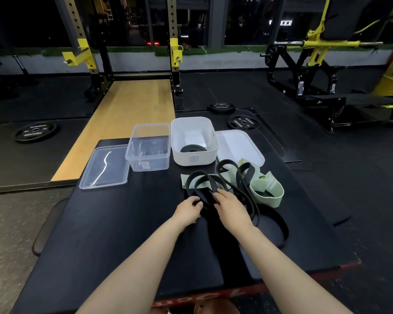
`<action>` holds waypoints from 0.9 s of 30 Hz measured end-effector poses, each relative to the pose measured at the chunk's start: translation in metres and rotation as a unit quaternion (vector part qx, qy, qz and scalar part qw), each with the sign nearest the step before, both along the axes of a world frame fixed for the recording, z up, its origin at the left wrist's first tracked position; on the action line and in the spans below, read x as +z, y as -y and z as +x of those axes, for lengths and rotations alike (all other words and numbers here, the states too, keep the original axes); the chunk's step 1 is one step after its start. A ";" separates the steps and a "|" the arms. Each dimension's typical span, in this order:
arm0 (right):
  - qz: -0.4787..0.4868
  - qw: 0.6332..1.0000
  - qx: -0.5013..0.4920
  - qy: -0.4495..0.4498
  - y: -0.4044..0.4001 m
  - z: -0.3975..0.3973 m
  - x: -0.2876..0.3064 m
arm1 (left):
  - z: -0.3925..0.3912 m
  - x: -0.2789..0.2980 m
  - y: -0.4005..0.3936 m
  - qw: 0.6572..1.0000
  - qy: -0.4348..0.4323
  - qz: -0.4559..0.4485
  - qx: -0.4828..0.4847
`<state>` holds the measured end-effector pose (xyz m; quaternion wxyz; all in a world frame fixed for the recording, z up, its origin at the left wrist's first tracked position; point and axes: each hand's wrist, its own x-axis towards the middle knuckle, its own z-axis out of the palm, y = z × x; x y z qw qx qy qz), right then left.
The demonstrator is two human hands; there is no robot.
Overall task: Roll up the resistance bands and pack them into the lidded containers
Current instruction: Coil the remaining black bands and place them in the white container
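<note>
Both hands' fingers curl onto the tangled black band (204, 185) mid-bench: left hand (188, 210) pinching a loop, right hand (230, 206) gripping beside it. Green band (268, 189) just right. White box (194, 141) w/ a rolled band (193, 148) and clear box (149, 147) sit far, lids beside.

One head-worn camera looks forward and down, close above the black bench (114, 223).

Container label (145, 165) too small
</note>
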<state>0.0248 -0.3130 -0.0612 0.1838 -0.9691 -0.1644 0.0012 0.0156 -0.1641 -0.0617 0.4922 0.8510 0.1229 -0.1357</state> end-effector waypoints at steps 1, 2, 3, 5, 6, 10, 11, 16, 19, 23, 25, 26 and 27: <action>0.000 1.000 0.000 0.001 0.001 0.001 0.000 | 0.002 0.002 0.003 1.000 -0.003 -0.005 0.014; 0.000 1.000 0.002 -0.001 0.002 0.001 0.000 | 0.003 0.005 0.006 1.000 -0.011 -0.004 0.029; 0.003 1.000 0.005 -0.006 0.002 0.000 -0.001 | 0.005 0.008 0.008 0.999 -0.022 -0.002 0.043; 0.016 1.000 0.008 -0.014 0.002 -0.002 -0.003 | 0.008 0.010 0.013 0.997 -0.043 0.017 0.061; 0.025 0.999 0.010 -0.020 0.002 -0.004 -0.003 | 0.009 0.012 0.016 0.996 -0.045 0.043 0.066; 0.046 0.998 0.026 -0.023 0.003 -0.009 -0.003 | 0.021 0.008 0.020 0.987 -0.018 0.133 0.084; 0.051 0.998 0.030 -0.022 0.004 -0.010 -0.003 | 0.022 0.008 0.021 0.988 -0.018 0.131 0.083; 0.111 0.994 -0.005 -0.005 0.012 -0.011 0.000 | 0.018 0.010 0.015 0.990 0.024 0.110 0.088; 0.132 0.990 -0.052 -0.023 0.010 -0.013 0.003 | 0.012 0.008 -0.004 0.988 0.062 0.095 0.102; 0.088 0.991 -0.066 -0.078 -0.005 -0.020 0.010 | 0.001 0.013 -0.027 0.982 0.091 0.119 0.116; 0.034 0.994 -0.060 -0.081 -0.012 -0.027 0.012 | -0.004 0.019 -0.035 0.978 0.113 0.125 0.121; 0.006 0.996 -0.047 -0.075 -0.016 -0.030 0.012 | -0.006 0.021 -0.039 0.976 0.126 0.127 0.123; -0.015 0.997 -0.032 -0.067 -0.020 -0.033 0.012 | -0.008 0.024 -0.043 0.974 0.136 0.126 0.126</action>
